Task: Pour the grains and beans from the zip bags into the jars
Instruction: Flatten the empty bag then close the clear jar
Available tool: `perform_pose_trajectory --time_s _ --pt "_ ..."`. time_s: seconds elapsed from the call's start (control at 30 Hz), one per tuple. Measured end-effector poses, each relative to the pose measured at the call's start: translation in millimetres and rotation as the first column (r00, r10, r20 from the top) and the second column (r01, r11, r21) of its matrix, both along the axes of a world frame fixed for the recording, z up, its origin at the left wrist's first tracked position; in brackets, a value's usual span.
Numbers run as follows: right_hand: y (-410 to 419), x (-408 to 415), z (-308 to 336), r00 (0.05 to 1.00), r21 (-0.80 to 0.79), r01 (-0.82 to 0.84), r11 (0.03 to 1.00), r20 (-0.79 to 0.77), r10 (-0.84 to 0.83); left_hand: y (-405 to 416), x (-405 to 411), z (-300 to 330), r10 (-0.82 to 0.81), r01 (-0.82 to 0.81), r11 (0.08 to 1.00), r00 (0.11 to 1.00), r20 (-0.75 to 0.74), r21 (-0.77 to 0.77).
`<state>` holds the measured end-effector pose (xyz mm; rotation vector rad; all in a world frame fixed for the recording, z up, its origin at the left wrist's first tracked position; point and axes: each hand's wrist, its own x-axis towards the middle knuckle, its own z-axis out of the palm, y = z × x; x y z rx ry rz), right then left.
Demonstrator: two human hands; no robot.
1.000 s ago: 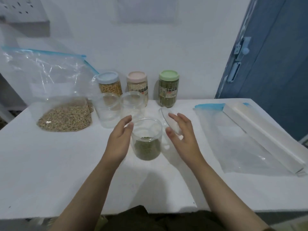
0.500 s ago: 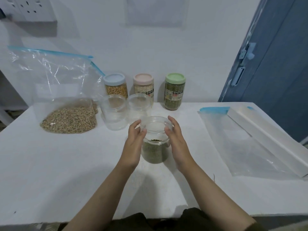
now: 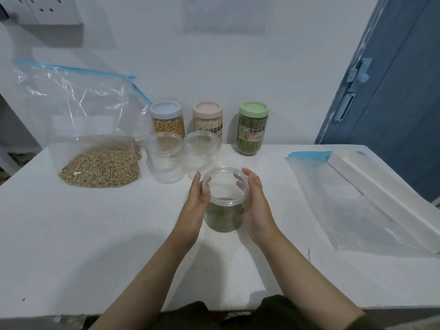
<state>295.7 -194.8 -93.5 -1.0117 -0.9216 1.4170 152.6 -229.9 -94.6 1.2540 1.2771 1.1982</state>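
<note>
Lid [image 3: 225, 184] now sits on the mouth of the clear jar [image 3: 223, 211], which stands on the white table [image 3: 95, 246] in front of the person, about half full of green beans. A second ago the right hand [image 3: 256, 206] held that lid beside the jar, tilted; half a second ago both hands had closed in on the rim. Left hand [image 3: 197, 201] wraps the jar wall and rim from its side, fingers curled onto the plastic; the right hand's fingers curl over the lid edge from the other side. Whether the lid is fully seated or only resting on the rim cannot be told through the clear plastic.

Reading: green beans are done, and capping is the step in hand. An emptied zip bag [image 3: 352, 206] lies flat to the right with a white box [image 3: 381, 194] on its far edge.

Still to pour: the standing zip bag of tan grains [image 3: 100, 163] at left. Two empty clear jars [image 3: 165, 158] [image 3: 201, 151] wait behind, just beside each other. Three lidded storage jars line the wall: blue-capped [image 3: 167, 120], pink-capped [image 3: 207, 120], green-capped [image 3: 252, 128].
</note>
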Motion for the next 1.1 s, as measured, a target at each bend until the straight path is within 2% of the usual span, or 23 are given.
perform_pose_trajectory --time_s 0.1,0.53,0.67,0.83,1.1 --pt "1.9 0.9 -0.3 0.998 -0.020 0.023 1.000 -0.057 -0.024 0.5 -3.0 -1.7 0.046 -0.046 0.999 0.999 0.019 0.010" --pt "3.4 1.0 3.0 0.996 -0.017 0.029 0.999 -0.084 -0.030 6.1 -4.9 -0.8 0.068 -0.070 0.997 0.996 0.062 0.020" --pt "0.8 -1.4 0.9 1.000 -0.006 -0.006 1.000 -0.026 0.006 6.9 -5.1 -3.0 0.064 -0.065 0.998 0.994 0.092 0.008" --pt "2.4 -1.6 3.3 0.999 -0.033 0.012 0.999 -0.044 -0.013 7.2 -1.3 -6.0 0.047 -0.048 0.997 0.999 0.026 0.057" --pt "-3.2 -6.1 3.0 0.992 0.010 0.013 1.000 0.122 -0.014 4.1 5.4 -1.4 0.013 -0.014 0.999 1.000 0.024 0.045"
